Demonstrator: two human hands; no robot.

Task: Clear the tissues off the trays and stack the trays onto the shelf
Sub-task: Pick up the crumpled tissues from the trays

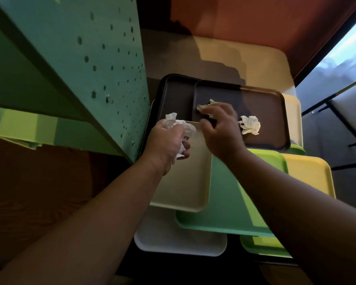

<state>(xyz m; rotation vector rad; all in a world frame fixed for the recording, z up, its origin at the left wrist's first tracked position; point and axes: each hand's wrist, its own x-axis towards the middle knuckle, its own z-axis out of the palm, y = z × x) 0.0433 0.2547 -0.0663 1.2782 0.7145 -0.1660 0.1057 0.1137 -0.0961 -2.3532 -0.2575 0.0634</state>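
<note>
My left hand (169, 142) is closed around a wad of crumpled white tissues (182, 126) above a cream tray (185, 188). Over the dark brown tray (269, 112), my right hand (220, 128) pinches another crumpled tissue (207, 105) between its fingertips. A third tissue (250, 124) lies loose on that same brown tray, just right of my right hand. Trays overlap in a pile: a second dark tray (177, 95) at the back left, a green tray (224, 202), a yellow tray (308, 175), a white tray (173, 239) at the front.
A green perforated metal shelf unit (103, 68) rises at the left, close to my left hand. A lime-green tray (263, 247) lies at the front right. A large cream tabletop (255, 62) extends behind the trays. A dark chair frame (341, 124) stands at the right.
</note>
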